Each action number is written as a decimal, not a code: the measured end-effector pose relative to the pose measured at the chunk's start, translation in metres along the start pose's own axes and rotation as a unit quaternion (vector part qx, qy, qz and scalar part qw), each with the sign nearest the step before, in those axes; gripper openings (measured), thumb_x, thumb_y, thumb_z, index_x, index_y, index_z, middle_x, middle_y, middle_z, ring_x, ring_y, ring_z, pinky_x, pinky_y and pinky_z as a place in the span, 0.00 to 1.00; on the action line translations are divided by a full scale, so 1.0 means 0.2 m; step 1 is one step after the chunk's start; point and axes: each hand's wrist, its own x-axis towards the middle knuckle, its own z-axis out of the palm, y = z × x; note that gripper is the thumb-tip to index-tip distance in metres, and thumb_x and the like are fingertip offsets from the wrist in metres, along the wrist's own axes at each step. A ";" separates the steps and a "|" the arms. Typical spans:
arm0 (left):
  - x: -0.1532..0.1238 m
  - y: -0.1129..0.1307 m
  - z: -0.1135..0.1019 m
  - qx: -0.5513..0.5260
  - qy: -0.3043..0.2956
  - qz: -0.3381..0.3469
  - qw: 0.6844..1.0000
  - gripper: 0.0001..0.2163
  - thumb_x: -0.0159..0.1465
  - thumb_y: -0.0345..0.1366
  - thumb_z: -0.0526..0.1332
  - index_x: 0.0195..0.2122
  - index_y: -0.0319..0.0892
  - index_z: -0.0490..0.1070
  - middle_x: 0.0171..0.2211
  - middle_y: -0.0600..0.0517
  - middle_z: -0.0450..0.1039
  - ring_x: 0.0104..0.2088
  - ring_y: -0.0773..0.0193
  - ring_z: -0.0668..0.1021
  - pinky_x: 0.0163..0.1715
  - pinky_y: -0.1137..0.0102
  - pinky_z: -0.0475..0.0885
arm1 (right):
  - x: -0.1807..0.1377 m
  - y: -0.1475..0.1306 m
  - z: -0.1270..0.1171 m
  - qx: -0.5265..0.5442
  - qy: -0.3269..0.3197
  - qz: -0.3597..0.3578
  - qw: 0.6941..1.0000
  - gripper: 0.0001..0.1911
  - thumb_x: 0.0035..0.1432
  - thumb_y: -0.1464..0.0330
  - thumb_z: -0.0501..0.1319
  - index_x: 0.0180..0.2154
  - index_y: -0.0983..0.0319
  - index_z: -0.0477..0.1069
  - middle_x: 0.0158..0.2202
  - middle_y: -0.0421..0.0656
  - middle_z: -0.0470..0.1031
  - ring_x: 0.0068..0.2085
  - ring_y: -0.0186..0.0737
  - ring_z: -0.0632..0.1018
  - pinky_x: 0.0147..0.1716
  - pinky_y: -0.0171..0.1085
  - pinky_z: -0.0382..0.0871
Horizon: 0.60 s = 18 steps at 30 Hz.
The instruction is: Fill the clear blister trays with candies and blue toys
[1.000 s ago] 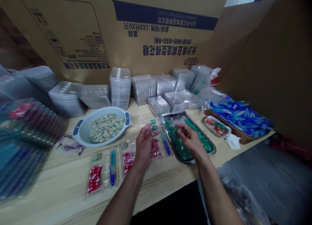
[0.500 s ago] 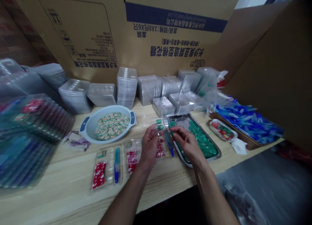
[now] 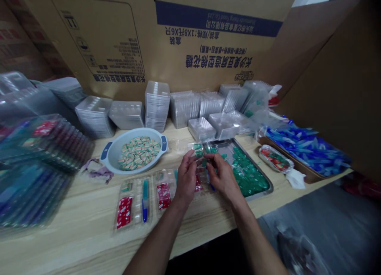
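My left hand point(image 3: 187, 175) is closed at the edge of a clear plastic tray point(image 3: 203, 147), in which small green pieces point(image 3: 198, 152) show. Close beside it, my right hand point(image 3: 222, 175) pinches a small green piece point(image 3: 204, 162) over that tray. Under my hands lies a tray holding a red packet point(image 3: 198, 183), partly hidden. To the left, two clear trays rest on the table, with a red patterned packet point(image 3: 124, 212), a blue pen-shaped tube point(image 3: 145, 200) and a pink-red packet point(image 3: 163, 196). A metal tray point(image 3: 269, 187) of green pieces point(image 3: 248, 174) stands by my right hand.
A light blue basin point(image 3: 110, 160) holds striped candies. Stacked clear trays point(image 3: 157, 106) line the cardboard box point(image 3: 166, 78) behind. Filled trays point(image 3: 56, 148) pile up at left. At right are a carton of blue tubes point(image 3: 306, 150) and a small tray of red-green pieces point(image 3: 275, 159).
My right hand has moved slightly left and down, closer to my left hand, covering more of the tray beneath. The whole view has shifted a little.
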 end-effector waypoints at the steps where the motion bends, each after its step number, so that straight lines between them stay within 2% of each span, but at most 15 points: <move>1: 0.00 0.00 0.00 0.013 -0.005 0.008 1.000 0.20 0.63 0.39 0.65 0.57 0.49 0.70 0.52 0.48 0.77 0.50 0.57 0.80 0.51 0.62 0.74 | 0.00 -0.01 0.01 -0.001 0.005 0.006 1.000 0.09 0.63 0.71 0.54 0.44 0.59 0.68 0.38 0.44 0.75 0.39 0.43 0.76 0.40 0.41 0.69; 4: -0.01 0.01 0.01 0.057 -0.018 0.027 0.998 0.20 0.65 0.37 0.63 0.59 0.48 0.70 0.53 0.47 0.77 0.52 0.58 0.79 0.53 0.63 0.72 | -0.01 -0.03 0.05 -0.024 0.025 0.001 0.999 0.06 0.63 0.71 0.53 0.41 0.58 0.66 0.36 0.44 0.73 0.37 0.42 0.75 0.38 0.40 0.68; 8: -0.02 0.01 0.01 0.077 -0.019 0.034 0.996 0.21 0.64 0.35 0.62 0.59 0.47 0.69 0.53 0.47 0.77 0.54 0.58 0.78 0.57 0.63 0.70 | -0.02 -0.05 0.10 -0.078 0.047 -0.003 0.996 0.07 0.63 0.71 0.51 0.40 0.59 0.66 0.39 0.48 0.72 0.40 0.45 0.75 0.39 0.41 0.68; 12: -0.01 -0.02 -0.01 0.046 -0.001 0.027 0.999 0.21 0.64 0.37 0.63 0.59 0.47 0.69 0.53 0.47 0.77 0.54 0.57 0.78 0.57 0.61 0.70 | -0.02 -0.02 0.09 0.012 0.055 0.035 0.998 0.10 0.63 0.69 0.54 0.46 0.60 0.67 0.39 0.46 0.75 0.38 0.43 0.76 0.39 0.40 0.70; 18: 0.00 -0.04 -0.02 0.021 -0.004 0.036 0.999 0.21 0.65 0.39 0.64 0.59 0.48 0.68 0.51 0.48 0.78 0.52 0.58 0.79 0.57 0.62 0.71 | -0.02 0.03 0.06 0.062 0.032 0.053 0.996 0.08 0.64 0.67 0.54 0.42 0.59 0.70 0.36 0.43 0.77 0.36 0.42 0.77 0.37 0.39 0.69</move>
